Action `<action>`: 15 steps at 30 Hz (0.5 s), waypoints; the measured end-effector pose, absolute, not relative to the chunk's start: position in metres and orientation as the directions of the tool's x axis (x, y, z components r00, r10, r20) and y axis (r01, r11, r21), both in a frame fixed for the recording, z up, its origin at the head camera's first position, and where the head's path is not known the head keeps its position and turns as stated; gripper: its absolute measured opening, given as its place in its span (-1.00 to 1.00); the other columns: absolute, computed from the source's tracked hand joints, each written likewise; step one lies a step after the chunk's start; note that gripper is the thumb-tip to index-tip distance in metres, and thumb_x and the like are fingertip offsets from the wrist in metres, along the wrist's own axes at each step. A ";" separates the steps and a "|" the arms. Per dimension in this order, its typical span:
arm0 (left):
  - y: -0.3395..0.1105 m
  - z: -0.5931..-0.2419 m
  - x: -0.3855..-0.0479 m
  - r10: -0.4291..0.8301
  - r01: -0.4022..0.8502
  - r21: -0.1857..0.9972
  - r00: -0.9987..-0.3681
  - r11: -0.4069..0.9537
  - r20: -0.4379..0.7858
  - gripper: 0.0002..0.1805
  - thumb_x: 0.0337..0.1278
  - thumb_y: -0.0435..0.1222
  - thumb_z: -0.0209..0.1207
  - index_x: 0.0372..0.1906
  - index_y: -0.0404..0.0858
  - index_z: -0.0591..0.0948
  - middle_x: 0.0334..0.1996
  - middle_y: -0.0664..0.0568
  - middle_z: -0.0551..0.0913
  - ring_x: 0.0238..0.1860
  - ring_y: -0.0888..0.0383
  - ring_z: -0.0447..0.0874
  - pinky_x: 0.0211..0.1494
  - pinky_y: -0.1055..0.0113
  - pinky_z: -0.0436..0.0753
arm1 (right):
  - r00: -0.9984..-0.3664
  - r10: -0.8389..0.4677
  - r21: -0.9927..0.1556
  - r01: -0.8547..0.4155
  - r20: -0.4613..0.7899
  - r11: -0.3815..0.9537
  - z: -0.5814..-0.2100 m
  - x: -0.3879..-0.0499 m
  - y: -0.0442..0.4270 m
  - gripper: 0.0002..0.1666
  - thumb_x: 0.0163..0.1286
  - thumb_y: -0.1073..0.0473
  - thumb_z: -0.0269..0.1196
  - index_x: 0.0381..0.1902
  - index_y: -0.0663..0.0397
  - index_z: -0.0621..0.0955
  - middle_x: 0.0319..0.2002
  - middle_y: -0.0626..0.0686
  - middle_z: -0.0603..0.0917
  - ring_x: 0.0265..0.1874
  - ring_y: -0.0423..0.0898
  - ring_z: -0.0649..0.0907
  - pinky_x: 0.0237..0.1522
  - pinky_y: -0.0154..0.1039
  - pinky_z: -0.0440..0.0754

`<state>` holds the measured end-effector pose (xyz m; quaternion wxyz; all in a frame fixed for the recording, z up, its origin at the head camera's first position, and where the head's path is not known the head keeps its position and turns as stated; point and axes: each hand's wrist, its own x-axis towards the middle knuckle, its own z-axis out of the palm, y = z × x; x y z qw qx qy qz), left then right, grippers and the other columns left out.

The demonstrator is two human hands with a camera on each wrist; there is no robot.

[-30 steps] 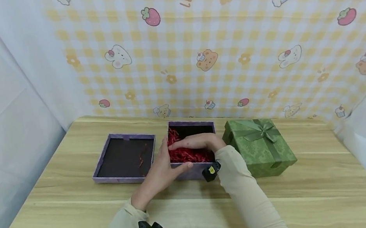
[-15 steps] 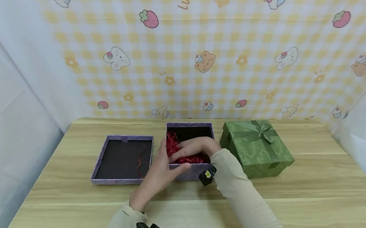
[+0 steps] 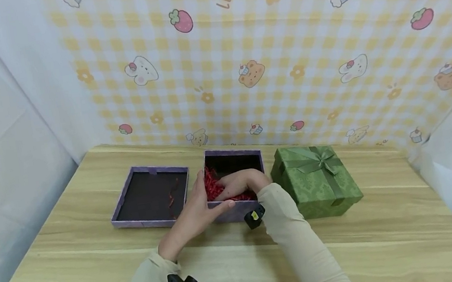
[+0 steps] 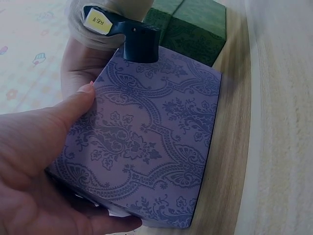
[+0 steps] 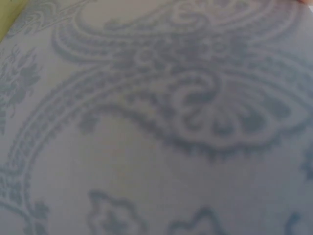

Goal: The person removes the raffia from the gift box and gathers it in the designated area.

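Note:
A purple patterned gift box (image 3: 230, 214), lidless and dark inside, stands mid-table. Red shredded paper (image 3: 212, 184) lies along its left and front inside. My left hand (image 3: 193, 214) grips the box's left front corner, thumb along the front rim and fingers against the left side. In the left wrist view, the thumb and fingers of the left hand (image 4: 34, 166) span the box's patterned front (image 4: 142, 132). My right hand (image 3: 238, 183) reaches over the front rim into the box, its fingertips hidden in the paper. The right wrist view shows only the patterned box wall (image 5: 156, 122), close and blurred.
The box's purple lid (image 3: 148, 196) lies upturned on the left, with a few red paper strands in it. Close on the right stands a closed green gift box (image 3: 316, 176) with a ribbon bow. A checked cloth (image 3: 214, 64) hangs behind the wooden table (image 3: 75, 275).
My right hand has shifted left and deeper into the red shredded paper, its fingers now drawn in and bent downward. My left hand stays at the box corner. The head view has shifted slightly.

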<state>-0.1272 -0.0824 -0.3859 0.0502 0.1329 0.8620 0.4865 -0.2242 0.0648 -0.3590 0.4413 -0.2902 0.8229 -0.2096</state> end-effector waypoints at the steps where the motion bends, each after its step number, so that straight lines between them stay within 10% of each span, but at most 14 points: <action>1: -0.082 -0.386 -0.127 0.276 0.175 0.853 -0.960 0.492 0.037 0.20 0.03 0.11 0.24 0.45 -0.27 -0.34 0.44 -0.21 -0.23 0.41 -0.11 -0.18 0.30 -0.13 0.07 | -0.441 -0.660 -0.595 -0.296 -0.609 0.747 -0.359 -0.224 0.065 -0.55 0.35 0.10 0.09 0.14 0.16 0.51 -0.33 -0.06 0.52 -0.37 -0.18 0.46 -0.32 -0.37 0.40; 15: -0.082 -0.386 -0.128 0.275 0.173 0.854 -0.961 0.490 0.037 0.20 0.04 0.10 0.23 0.44 -0.30 -0.34 0.44 -0.23 -0.23 0.41 -0.12 -0.16 0.30 -0.13 0.08 | -0.487 -0.657 -0.562 -0.349 -0.576 0.750 -0.355 -0.223 0.067 -0.72 0.25 0.27 0.18 -0.07 0.07 0.63 -0.31 -0.08 0.56 -0.37 -0.19 0.47 -0.28 -0.37 0.42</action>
